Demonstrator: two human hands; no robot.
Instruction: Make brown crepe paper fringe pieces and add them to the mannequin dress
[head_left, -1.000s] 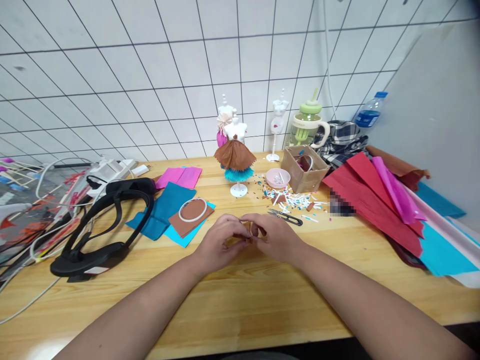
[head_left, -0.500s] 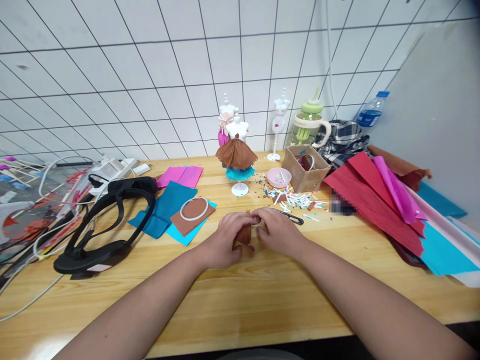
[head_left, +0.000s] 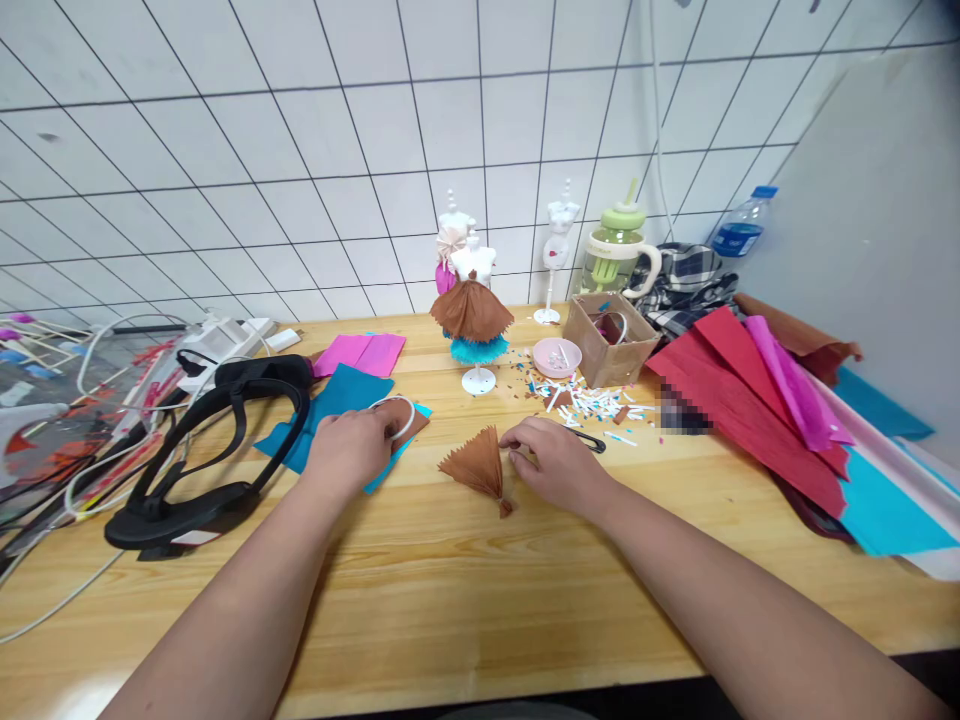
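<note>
**Brown paper fan [head_left: 477,464] lies on surface [head_left: 420,620]**

Right of it, the right hand [head_left: 556,462] curls loosely; left, the left hand [head_left: 352,445] meets a white ring [head_left: 410,408], grip unclear. Beyond it, a pink dish [head_left: 556,370] holds pale bits, a box [head_left: 606,358] a ring-shaped item [head_left: 624,328].

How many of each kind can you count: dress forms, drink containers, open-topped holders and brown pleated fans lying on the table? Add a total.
Dress forms: 3 (brown-skirted form, form behind it, form to the right)
Drink containers: 2 (green-lidded jug, blue-capped bottle)
Open-topped holders: 2 (pink dish, cardboard box)
Brown pleated fan: 1
Total: 8
</note>
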